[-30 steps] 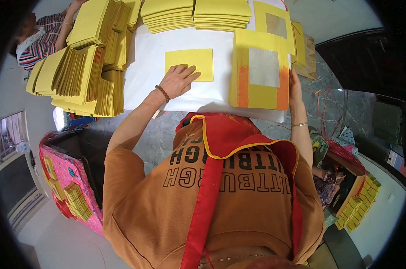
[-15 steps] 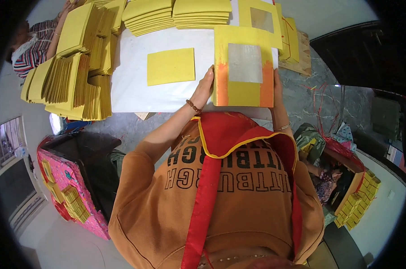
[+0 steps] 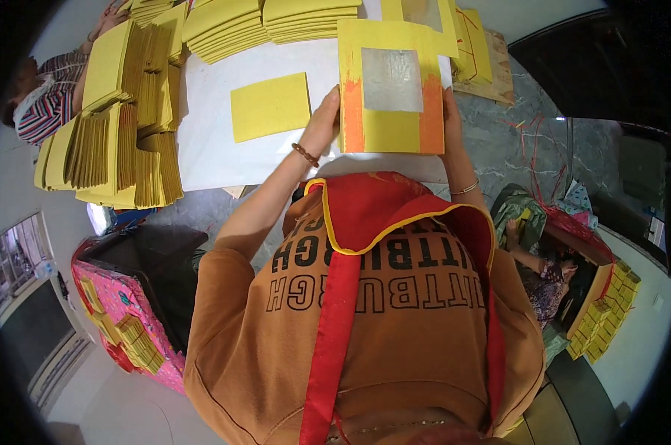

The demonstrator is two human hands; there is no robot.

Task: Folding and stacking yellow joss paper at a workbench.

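Note:
A thick-looking block of yellow paper, with a silver square and two orange side bands on its top sheet, is held upright or tilted between my hands at the table's right. My left hand presses along its left edge. Against the right edge lies my right hand, its fingers mostly hidden by the paper. A smaller folded yellow paper lies flat to the left of my left hand.
Folded yellow paper stacks line the left of the white-covered table, and more stacks stand at the back. Tied yellow bundles sit at the far right. Another person is at the far left; a further person's arm shows lower right.
The yellow paper block has moved a little away from me, with both hands still on its sides. The view has shifted slightly.

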